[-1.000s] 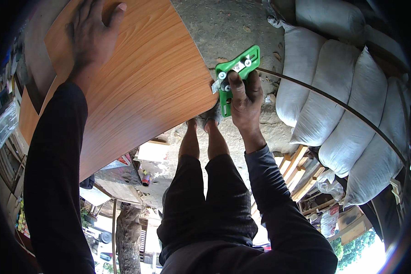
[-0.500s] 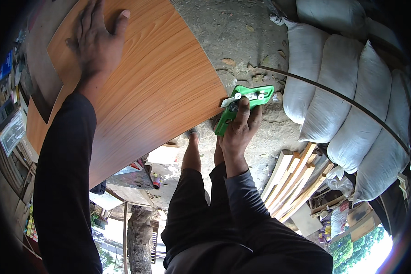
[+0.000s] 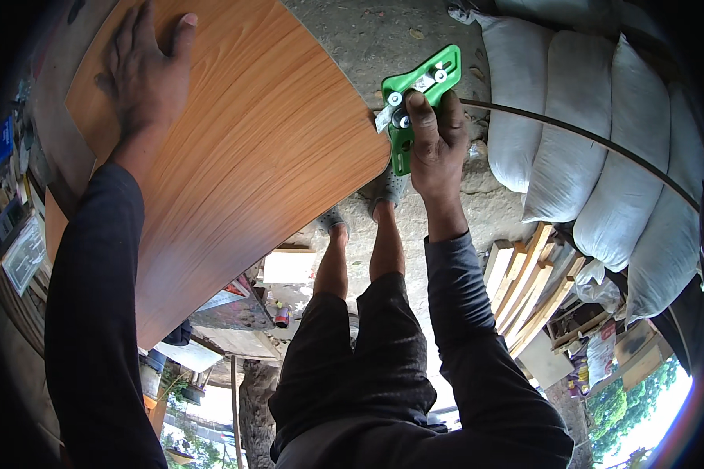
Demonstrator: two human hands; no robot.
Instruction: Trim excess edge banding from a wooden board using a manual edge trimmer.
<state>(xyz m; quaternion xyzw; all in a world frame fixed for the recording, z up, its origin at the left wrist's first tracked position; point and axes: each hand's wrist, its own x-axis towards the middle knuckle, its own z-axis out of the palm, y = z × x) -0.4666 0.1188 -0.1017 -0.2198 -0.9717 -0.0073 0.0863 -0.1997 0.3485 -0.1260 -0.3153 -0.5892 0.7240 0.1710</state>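
Observation:
A large wood-grain board [image 3: 242, 180] lies in front of me, with a notch at its left side. My left hand [image 3: 152, 86] rests flat on its far left part, fingers apart. In my right hand [image 3: 440, 148] is a green handheld edge trimmer [image 3: 438, 70] with round metal screws and a small metal plate. The thumb presses on its upper face, and the fingers wrap behind, partly hidden. The trimmer sits at the board's right edge, just beyond the near right corner. Whether its blade touches the edge I cannot tell.
A long thin dark strip [image 3: 594, 141] stretches from behind my right hand toward the right. White filled sacks [image 3: 571, 117] stand on the right, with wooden battens [image 3: 528, 273] nearer me. My feet [image 3: 387, 187] are on the rough floor below the board's corner.
My right hand has carried the trimmer away from me, past the near right corner and along the right edge, and tilted it more upright. The left hand stays flat on the board.

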